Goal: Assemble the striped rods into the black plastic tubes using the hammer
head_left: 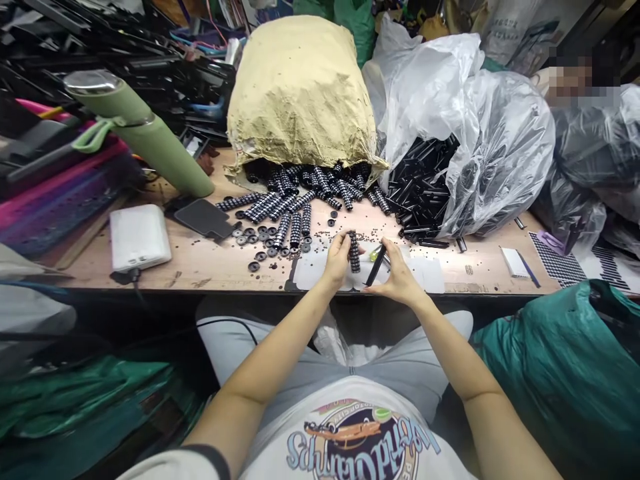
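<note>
My left hand [339,255] grips a dark ribbed roller [354,252] with a pale checkered pattern, held upright over the table's front edge. A smooth black tube [376,265] is held tilted between the thumb and fingers of my right hand [397,275]. The two pieces are apart. Beneath both hands lies a white sheet [425,272] on the table, and a small yellow-green item [374,255] shows partly between them. Similar ribbed rollers [295,230] lie in a heap just beyond my left hand, with loose black discs [254,266] beside them.
A yellow sack [303,87] spills rollers at the back. Clear plastic bags [500,140] hold black tubes [423,180]. At left are a green flask [155,140], a white box [139,237] with a cable and a black phone-like slab [205,219]. A patterned sheet [565,263] lies right.
</note>
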A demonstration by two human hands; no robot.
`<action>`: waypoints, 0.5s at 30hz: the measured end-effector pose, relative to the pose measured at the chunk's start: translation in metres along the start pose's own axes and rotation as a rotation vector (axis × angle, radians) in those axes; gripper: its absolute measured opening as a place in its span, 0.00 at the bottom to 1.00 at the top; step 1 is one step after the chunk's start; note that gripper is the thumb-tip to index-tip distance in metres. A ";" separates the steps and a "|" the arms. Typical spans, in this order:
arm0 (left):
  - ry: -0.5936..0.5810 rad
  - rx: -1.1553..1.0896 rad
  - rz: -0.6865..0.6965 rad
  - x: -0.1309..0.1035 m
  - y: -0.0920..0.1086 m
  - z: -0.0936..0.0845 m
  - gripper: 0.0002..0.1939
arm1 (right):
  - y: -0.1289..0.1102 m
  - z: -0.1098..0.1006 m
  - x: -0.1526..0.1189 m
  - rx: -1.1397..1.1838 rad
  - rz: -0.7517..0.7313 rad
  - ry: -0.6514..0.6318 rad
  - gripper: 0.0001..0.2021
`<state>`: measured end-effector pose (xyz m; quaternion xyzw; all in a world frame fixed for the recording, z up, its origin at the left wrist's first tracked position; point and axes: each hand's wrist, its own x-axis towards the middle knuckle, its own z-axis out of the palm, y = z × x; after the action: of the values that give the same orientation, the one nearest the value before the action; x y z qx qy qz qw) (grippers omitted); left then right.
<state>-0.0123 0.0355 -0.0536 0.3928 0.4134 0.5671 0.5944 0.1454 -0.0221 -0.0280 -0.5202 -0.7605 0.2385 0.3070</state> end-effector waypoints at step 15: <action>-0.019 -0.189 -0.342 -0.024 0.025 0.013 0.15 | -0.021 -0.004 0.008 0.063 -0.225 -0.084 0.57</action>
<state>-0.0091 0.0125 -0.0241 0.2648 0.4135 0.4901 0.7202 0.1324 -0.0219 -0.0090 -0.4113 -0.8183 0.2480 0.3158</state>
